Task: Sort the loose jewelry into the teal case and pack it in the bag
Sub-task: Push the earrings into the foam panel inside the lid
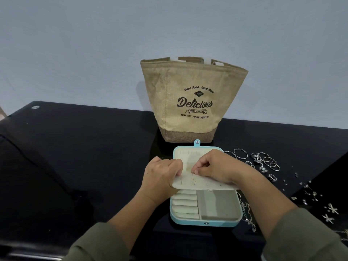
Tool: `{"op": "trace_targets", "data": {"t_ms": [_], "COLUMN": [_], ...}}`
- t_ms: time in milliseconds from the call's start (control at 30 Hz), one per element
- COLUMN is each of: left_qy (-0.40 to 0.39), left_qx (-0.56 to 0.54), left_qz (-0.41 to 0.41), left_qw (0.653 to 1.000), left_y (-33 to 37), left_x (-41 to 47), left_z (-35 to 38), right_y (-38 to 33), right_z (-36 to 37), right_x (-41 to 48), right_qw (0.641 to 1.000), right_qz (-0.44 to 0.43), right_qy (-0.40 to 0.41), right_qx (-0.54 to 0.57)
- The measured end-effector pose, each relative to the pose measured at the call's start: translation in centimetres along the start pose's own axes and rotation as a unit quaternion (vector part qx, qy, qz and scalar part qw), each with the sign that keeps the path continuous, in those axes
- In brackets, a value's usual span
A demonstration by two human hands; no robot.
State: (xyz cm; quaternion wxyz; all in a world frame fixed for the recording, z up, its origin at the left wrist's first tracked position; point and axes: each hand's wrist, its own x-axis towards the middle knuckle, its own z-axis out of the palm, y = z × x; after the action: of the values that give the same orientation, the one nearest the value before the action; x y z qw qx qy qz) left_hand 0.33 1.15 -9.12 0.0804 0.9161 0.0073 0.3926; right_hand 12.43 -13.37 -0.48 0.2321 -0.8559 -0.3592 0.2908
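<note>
the teal case (pixel 206 222) lies open at lower centre of the frame, its cream panel (pixel 207 185) lifted over the tray, long edge running left to right. your left hand (pixel 162 176) grips the panel's left end, fingers curled round it. your right hand (pixel 216 166) has its fingertips pinched narrow at the panel's middle; whether a stud sits between them is too small to tell. the loose rings (pixel 263 161) lie right of the case, nearer your right hand. the bag (pixel 194 102) stands behind.
</note>
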Motion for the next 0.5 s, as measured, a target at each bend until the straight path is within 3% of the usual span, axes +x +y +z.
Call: {"op": "trace_targets", "data": {"t_ms": [500], "left_qy": [0.012], "left_qx": [-0.015], "left_qz": [-0.004], "left_qw": [1.0], "left_y": [0.2], "left_x": [0.2], "left_z": [-0.2], "right_y": [1.2], "right_z": [0.1], "right_x": [0.0], "right_qw": [0.998], "right_qz": [-0.057], "right_qy": [0.028], "right_qx": [-0.028]}}
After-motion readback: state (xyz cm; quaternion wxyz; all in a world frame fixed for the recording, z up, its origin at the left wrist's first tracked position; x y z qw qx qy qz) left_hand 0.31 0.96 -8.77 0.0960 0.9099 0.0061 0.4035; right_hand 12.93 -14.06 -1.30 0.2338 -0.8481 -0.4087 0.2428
